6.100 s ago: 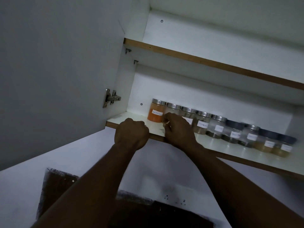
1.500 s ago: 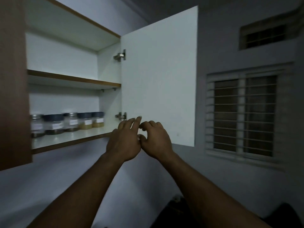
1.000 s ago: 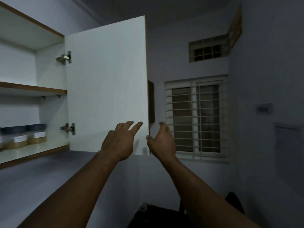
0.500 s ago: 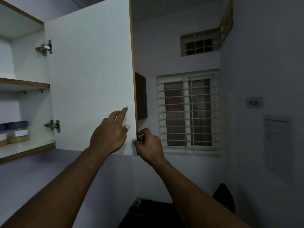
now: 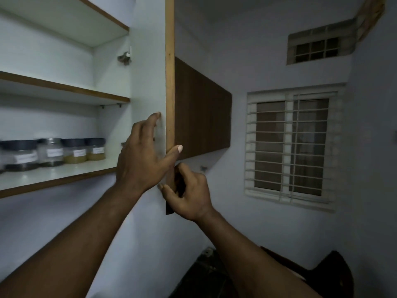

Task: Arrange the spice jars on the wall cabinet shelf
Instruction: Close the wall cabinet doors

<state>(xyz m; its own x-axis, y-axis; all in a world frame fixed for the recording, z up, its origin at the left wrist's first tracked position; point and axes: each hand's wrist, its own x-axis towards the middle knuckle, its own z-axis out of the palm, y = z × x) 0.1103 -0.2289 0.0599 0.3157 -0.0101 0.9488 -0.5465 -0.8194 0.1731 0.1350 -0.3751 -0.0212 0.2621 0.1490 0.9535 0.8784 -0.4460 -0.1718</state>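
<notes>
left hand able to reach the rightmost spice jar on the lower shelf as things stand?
Probably yes. The door stands open, so the shelf front is unblocked. The left hand lies on the door's inner face, just right of the rightmost spice jar, with nothing between them.

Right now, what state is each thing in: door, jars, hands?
cabinet door, open, edge-on to the camera.
spice jars, upright in a row on the lower shelf, lids on.
left hand, fingers spread on the door's inner face.
right hand, grips the door's bottom corner.
</notes>
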